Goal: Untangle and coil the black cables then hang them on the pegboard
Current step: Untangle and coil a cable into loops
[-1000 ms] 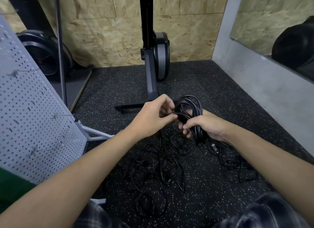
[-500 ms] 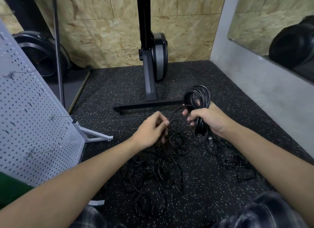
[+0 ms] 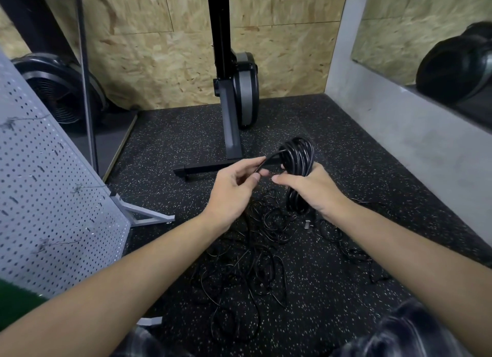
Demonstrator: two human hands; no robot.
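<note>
The right hand (image 3: 311, 189) grips a thick coil of black cable (image 3: 298, 157), with its fingers curled round the middle. The left hand (image 3: 234, 189) pinches a strand (image 3: 271, 158) that runs off the coil. Both hands are above the black speckled floor (image 3: 346, 149). Wood board walls (image 3: 173, 50) stand at its back edge. The white pegboard (image 3: 53, 210) stands at the left edge. A black stand (image 3: 229, 117) sits near the back. A tangle of thin black cables (image 3: 253, 255) lies under the hands.
</note>
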